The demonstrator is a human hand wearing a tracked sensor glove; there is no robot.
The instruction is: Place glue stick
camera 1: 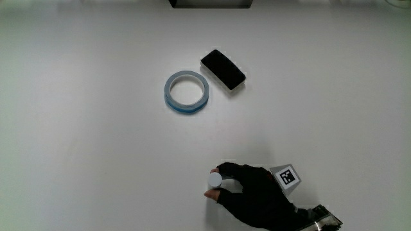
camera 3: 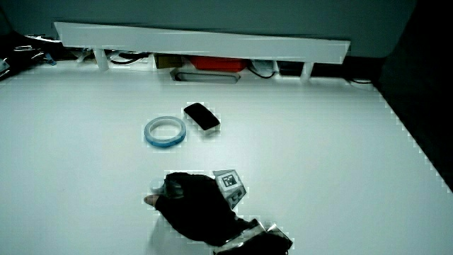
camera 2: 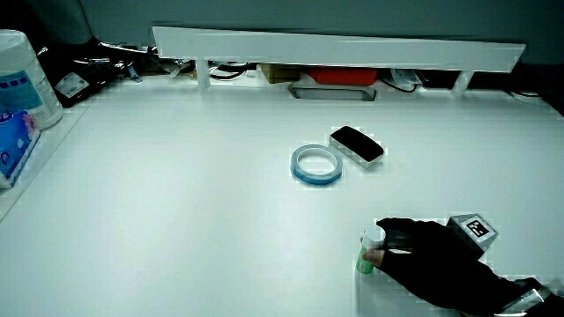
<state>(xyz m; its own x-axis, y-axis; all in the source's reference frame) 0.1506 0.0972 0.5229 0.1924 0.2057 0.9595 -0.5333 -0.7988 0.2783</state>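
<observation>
One glue stick – upright in hands

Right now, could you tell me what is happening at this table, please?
The black-gloved hand is gripping a small white-capped glue stick, held upright on the white table near the person's edge. Farther from the person, a pale blue tape ring and a black rectangular block lie side by side, untouched.

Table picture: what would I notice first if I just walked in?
Probably the black gloved hand at the table's near edge, fingers wrapped around an upright glue stick with a white cap. Next, the blue tape ring lying flat farther from the person, with a black eraser close beside it.
</observation>
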